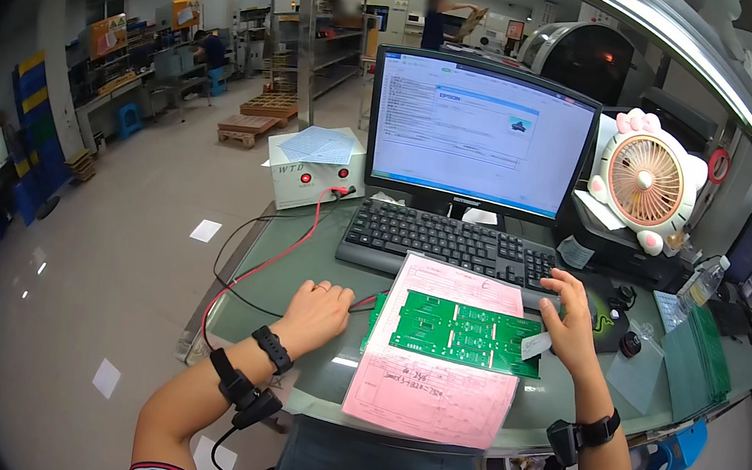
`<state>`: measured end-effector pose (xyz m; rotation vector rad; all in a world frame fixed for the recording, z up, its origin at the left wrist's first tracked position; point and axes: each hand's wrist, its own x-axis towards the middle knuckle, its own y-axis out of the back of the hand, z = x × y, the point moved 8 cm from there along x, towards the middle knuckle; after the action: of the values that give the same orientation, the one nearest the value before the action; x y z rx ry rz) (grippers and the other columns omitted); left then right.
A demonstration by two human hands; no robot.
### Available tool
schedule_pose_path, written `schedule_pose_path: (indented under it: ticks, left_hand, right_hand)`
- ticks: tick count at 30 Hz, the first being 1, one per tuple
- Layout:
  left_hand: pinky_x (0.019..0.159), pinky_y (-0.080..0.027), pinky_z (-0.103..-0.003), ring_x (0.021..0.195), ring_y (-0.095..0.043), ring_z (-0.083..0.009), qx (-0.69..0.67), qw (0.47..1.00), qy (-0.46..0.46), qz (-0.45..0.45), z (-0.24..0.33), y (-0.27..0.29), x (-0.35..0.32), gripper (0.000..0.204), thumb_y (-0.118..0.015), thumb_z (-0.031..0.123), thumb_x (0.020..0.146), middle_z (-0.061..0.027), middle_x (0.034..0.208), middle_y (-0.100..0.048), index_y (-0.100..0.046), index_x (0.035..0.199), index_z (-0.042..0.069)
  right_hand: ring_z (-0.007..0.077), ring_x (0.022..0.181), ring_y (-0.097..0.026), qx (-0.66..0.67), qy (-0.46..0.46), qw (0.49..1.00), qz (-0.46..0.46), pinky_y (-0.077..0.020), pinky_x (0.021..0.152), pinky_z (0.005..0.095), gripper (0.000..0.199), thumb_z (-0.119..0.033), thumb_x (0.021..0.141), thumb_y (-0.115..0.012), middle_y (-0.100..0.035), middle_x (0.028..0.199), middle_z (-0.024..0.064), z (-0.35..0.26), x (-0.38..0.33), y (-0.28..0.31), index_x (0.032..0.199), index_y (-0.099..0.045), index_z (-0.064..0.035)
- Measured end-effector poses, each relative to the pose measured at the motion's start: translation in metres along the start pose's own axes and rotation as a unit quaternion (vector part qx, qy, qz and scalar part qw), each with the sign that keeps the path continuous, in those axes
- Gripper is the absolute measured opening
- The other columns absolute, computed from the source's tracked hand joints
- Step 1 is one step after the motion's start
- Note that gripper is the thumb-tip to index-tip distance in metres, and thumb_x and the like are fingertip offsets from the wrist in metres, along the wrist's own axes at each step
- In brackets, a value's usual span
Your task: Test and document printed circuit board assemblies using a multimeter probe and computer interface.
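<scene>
A green printed circuit board [426,327] lies across a pink form [428,411], seemingly for easy reach between the wide-spread right hand [571,328] and curled left hand [317,313], whose hold is unclear.

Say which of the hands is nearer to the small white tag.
Right. The right hand is just beside the white tag, on its right; contact is unclear. The left hand is farther away, left of the green circuit board.
</scene>
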<state>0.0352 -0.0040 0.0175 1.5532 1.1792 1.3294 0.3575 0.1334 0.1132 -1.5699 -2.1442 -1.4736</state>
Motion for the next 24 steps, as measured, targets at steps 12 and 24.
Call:
schedule_pose_path:
  ticks: [12,24]
  left_hand:
    - [0.07,-0.052,-0.043,0.079,-0.066,-0.0293,0.074,0.989,0.023,-0.123,-0.117,0.021,-0.093,0.016,-0.058,0.02,0.075,-0.0113,0.076,-0.065,-0.059,0.082,0.006]
    - [0.083,-0.05,-0.043,0.101,-0.06,-0.0324,-0.163,0.975,0.025,-0.149,-0.087,-0.014,0.008,0.041,-0.066,0.032,0.072,-0.0138,0.094,-0.063,-0.058,0.102,0.005]
  right_hand:
    - [0.0314,0.124,-0.047,-0.054,0.01,0.996,-0.077,-0.0369,0.103,0.0384,0.029,-0.004,0.083,-0.062,-0.047,0.134,0.0153,-0.053,-0.005,0.044,0.112,-0.06,-0.0034]
    - [0.0327,0.116,-0.051,-0.1,0.285,0.94,-0.16,-0.0427,0.094,0.0436,0.032,-0.016,0.083,-0.067,-0.049,0.132,0.0149,-0.19,0.006,-0.058,0.113,-0.057,-0.0104]
